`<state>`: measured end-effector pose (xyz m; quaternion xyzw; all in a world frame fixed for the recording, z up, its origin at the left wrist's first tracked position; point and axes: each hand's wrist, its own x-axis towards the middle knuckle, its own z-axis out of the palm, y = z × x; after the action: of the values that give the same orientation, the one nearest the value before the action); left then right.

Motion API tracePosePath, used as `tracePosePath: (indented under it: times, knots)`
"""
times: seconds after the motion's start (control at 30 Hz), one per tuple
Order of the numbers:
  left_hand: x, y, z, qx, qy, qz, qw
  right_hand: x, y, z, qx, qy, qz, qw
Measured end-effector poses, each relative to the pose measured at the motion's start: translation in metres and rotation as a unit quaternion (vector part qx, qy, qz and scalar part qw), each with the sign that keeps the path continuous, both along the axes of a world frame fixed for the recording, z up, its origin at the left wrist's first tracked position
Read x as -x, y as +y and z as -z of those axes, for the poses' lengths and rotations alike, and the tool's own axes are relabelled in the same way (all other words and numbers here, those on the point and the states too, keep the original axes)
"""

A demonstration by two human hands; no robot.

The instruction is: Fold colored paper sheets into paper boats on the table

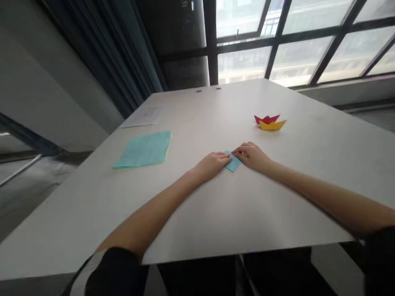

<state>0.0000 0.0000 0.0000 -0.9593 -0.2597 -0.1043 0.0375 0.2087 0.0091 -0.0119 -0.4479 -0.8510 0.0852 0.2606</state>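
Note:
A small folded piece of light blue paper (233,165) lies on the white table (197,213), one corner pointing toward me. My left hand (213,165) rests on its left side, fingers together and pressing it against the tabletop. From the right, my right hand (251,156) pinches the paper's upper right edge between thumb and fingers. The fingertips of both hands are close together and cover part of the paper.
Beyond my right hand stand a red paper boat (267,119) and a yellow paper boat (272,125). Light blue sheets (145,150) lie at the left, with a white printed sheet (144,116) behind them. Windows and a dark curtain are past the table.

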Motion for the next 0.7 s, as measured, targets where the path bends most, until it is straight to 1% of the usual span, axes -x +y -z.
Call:
tracePosePath:
  times: [0.13,0.3,0.47,0.6,0.7]
  knots:
    - [0.002,-0.001,0.000,0.007,-0.005,-0.004,1.000,-0.003,0.000,0.000,-0.008,-0.001,-0.009,1.000]
    - [0.004,-0.003,-0.006,0.026,-0.007,0.002,1.000,-0.003,-0.001,-0.003,-0.004,-0.016,-0.001,1.000]
    - [0.009,0.002,-0.005,0.079,-0.018,0.000,0.997,-0.004,0.000,-0.004,0.015,-0.015,-0.004,1.000]
    - [0.015,0.007,-0.003,0.114,-0.037,-0.007,0.993,-0.009,0.000,-0.006,-0.012,-0.028,-0.024,0.999]
    - [0.021,0.010,-0.007,0.132,-0.050,-0.004,0.990,-0.012,0.000,-0.008,-0.023,-0.045,-0.038,0.998]
